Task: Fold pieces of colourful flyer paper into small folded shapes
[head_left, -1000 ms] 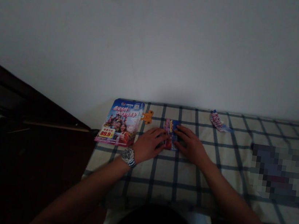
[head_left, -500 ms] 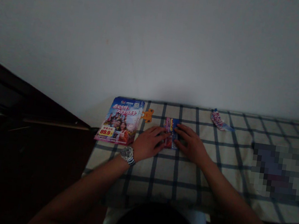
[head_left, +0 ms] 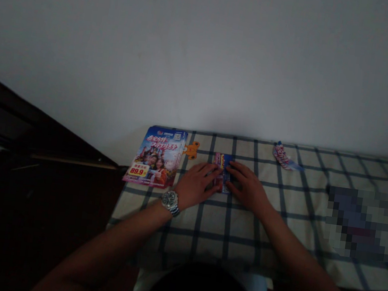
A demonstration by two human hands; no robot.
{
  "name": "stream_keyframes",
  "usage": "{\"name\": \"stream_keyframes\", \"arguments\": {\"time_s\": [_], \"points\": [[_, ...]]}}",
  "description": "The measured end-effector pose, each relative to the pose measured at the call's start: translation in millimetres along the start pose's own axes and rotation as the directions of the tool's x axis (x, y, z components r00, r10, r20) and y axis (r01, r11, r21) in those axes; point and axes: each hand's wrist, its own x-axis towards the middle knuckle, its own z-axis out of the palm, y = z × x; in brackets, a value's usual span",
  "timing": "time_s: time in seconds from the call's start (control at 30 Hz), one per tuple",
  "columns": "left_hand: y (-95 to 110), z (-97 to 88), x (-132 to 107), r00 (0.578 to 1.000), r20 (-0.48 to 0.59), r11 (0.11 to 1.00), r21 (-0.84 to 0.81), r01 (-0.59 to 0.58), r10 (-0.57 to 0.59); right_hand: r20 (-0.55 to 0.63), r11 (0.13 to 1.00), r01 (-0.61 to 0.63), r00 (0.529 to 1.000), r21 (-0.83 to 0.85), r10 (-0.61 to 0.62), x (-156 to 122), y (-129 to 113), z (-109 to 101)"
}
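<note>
A small folded leaflet (head_left: 223, 161), pink and blue, lies on the checked tablecloth (head_left: 241, 218). My left hand (head_left: 196, 185), with a wristwatch (head_left: 170, 200) on it, rests on the leaflet's left side, fingers flat and stretched out. My right hand (head_left: 248, 187) presses flat on the leaflet's right side, fingers extended. Most of the leaflet is hidden under the two hands; only its far end shows.
A stack of colourful flyers (head_left: 157, 156) lies at the table's left end, with a small orange paper shape (head_left: 191, 150) beside it. A folded paper piece (head_left: 283, 157) sits far right near the wall. A blurred patch (head_left: 359, 222) lies right. Dark wooden furniture (head_left: 37, 144) is left.
My left hand has slid a little to the right over the leaflet. The right hand has barely moved.
</note>
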Motion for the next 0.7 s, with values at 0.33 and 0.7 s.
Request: {"name": "stream_keyframes", "arguments": {"time_s": [0.33,0.7], "points": [[-1.9,-6.0,3.2,0.998,0.058,1.0,0.008,-0.013,0.013,-0.001,1.0,-0.004,1.0,0.021,0.004,-0.4,0.4,0.3],[-3.8,-6.8,3.3,0.998,0.06,1.0,-0.005,-0.006,0.007,0.002,0.999,-0.033,0.999,0.027,0.033,0.1,-1.7,-0.5]]}}
